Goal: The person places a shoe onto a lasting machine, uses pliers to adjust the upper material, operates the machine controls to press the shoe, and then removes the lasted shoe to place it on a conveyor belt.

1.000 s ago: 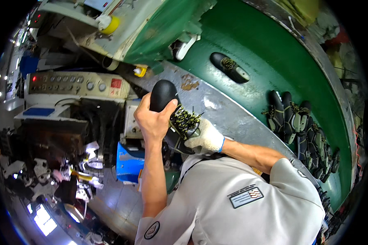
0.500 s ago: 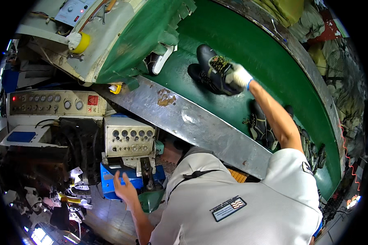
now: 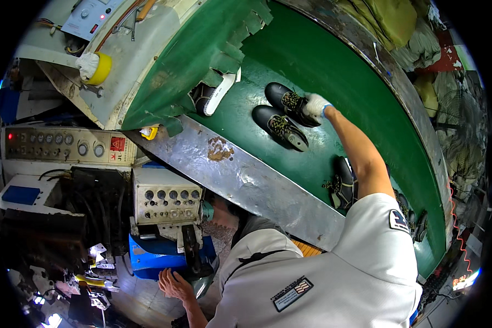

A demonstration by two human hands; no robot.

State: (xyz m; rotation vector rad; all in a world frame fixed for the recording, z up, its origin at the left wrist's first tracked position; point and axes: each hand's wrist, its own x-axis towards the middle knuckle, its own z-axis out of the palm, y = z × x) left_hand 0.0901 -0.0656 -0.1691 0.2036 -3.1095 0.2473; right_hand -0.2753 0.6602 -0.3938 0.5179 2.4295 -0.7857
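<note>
My right hand, in a white glove, grips the heel end of a black work shoe with black-and-yellow laces. The shoe's toe points to the upper left. Right beside it, a similar black shoe rests on the green belt, roughly parallel. My bare left hand has its fingers apart, next to the blue base of a machine. Nothing shows in that hand.
More black shoes sit on the belt, partly behind my right arm. A dark shoe with a white sole lies under a torn green flap. A metal ledge borders the belt. A control box stands at left.
My right hand has brought its shoe down alongside the other one, which now shows more fully. My left hand has dropped lower beside the blue machine base. The view has shifted slightly.
</note>
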